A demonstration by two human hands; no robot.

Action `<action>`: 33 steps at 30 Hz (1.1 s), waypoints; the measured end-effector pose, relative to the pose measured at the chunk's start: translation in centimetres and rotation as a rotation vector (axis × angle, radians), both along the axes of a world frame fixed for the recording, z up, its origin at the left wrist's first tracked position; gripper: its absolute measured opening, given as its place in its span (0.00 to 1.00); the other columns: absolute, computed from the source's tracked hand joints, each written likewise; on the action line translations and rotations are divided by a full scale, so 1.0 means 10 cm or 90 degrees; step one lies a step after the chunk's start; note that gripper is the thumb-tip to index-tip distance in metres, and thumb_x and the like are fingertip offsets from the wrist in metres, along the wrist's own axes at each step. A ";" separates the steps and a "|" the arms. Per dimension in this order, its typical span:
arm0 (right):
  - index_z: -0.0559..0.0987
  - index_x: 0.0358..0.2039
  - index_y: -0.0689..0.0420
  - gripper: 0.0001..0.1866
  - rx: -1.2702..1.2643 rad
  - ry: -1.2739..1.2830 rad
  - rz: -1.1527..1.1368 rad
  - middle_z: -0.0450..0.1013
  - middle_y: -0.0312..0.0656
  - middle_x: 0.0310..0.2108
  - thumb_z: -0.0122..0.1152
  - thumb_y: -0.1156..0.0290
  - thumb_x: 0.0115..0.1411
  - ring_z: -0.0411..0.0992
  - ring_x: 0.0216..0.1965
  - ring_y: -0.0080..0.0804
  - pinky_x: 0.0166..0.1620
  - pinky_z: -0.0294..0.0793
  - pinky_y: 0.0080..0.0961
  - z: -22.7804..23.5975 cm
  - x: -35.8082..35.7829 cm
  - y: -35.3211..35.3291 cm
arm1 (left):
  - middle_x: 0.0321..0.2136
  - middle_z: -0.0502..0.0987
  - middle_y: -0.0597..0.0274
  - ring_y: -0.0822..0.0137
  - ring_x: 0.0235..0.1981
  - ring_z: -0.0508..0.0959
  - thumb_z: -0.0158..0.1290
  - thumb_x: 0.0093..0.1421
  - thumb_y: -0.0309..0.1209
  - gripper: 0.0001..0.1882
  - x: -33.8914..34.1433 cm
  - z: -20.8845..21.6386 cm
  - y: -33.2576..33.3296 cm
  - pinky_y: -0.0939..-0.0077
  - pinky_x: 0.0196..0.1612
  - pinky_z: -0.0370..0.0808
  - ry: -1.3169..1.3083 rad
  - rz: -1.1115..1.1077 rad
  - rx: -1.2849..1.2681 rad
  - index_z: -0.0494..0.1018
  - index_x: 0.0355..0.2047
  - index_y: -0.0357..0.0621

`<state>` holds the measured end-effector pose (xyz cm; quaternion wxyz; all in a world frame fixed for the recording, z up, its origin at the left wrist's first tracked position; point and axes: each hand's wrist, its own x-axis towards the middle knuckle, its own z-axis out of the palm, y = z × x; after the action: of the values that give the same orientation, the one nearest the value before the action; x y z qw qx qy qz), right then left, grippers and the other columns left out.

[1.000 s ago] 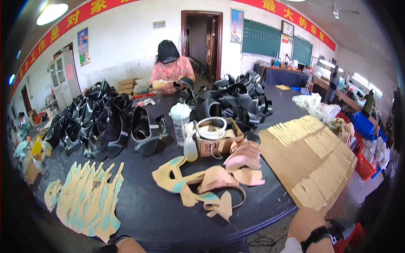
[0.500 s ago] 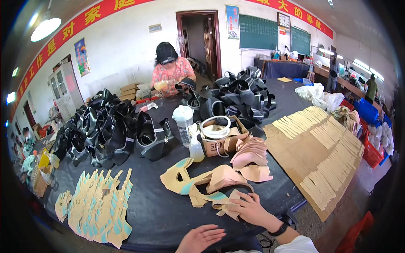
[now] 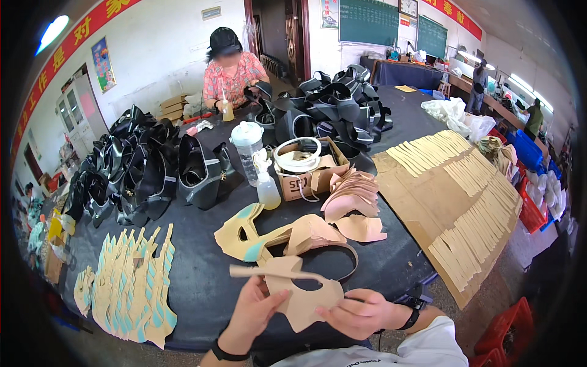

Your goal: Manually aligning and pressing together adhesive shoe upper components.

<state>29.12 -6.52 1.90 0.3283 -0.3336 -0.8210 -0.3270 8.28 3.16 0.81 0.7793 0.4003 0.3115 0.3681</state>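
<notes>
Between my hands, above the near edge of the table, is a tan shoe-upper piece point(image 3: 299, 298) with a curved cutout and a long thin strap. My left hand point(image 3: 255, 306) pinches its left side between thumb and fingers. On its right edge, my right hand point(image 3: 361, 313) grips with thumb and fingertips. Just beyond lie more tan pieces with light-blue patches point(image 3: 241, 235), a folded tan piece point(image 3: 313, 233) and a dark curved strip point(image 3: 350, 260). A fanned stack of pinkish pieces point(image 3: 351, 194) is behind them.
A squeeze bottle point(image 3: 268, 191), lidded clear jug point(image 3: 247, 150) and cardboard box point(image 3: 309, 183) stand mid-table. Black shoe uppers point(image 3: 137, 168) are heaped left and behind. Blue-marked pieces point(image 3: 131, 284) lie left, a strip-covered board point(image 3: 422, 211) right. Opposite sits a co-worker point(image 3: 235, 76).
My right hand has picked up a tan piece from the pile and drawn it toward me. My left hand has come up and taken its other side. The view has shifted.
</notes>
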 end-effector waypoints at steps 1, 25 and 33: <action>0.82 0.38 0.54 0.17 -0.001 0.000 0.000 0.67 0.30 0.33 0.65 0.70 0.44 0.68 0.36 0.22 0.40 0.70 0.20 0.03 -0.04 -0.01 | 0.43 0.74 0.54 0.65 0.42 0.77 0.53 0.58 0.21 0.20 -0.01 0.06 0.02 0.73 0.46 0.76 0.000 0.000 -0.001 0.63 0.50 0.34; 0.78 0.36 0.64 0.07 -0.409 0.816 -0.077 0.72 0.37 0.28 0.53 0.83 0.57 0.69 0.28 0.17 0.31 0.69 0.15 -0.10 0.53 0.64 | 0.40 0.75 0.58 0.69 0.43 0.76 0.58 0.58 0.30 0.21 0.12 -0.06 0.24 0.76 0.47 0.74 0.228 -0.210 0.332 0.65 0.49 0.37; 0.70 0.49 0.61 0.23 -0.565 0.698 -0.074 0.71 0.42 0.35 0.57 0.84 0.49 0.72 0.34 0.26 0.36 0.72 0.19 -0.16 0.19 0.46 | 0.38 0.75 0.56 0.70 0.34 0.78 0.54 0.60 0.29 0.23 0.53 0.00 0.31 0.79 0.36 0.77 0.090 -0.186 0.110 0.60 0.53 0.38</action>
<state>30.98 -1.94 0.28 0.5094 -0.5958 -0.5742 0.2363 13.63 6.23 0.85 0.7633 0.5318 0.2711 0.2474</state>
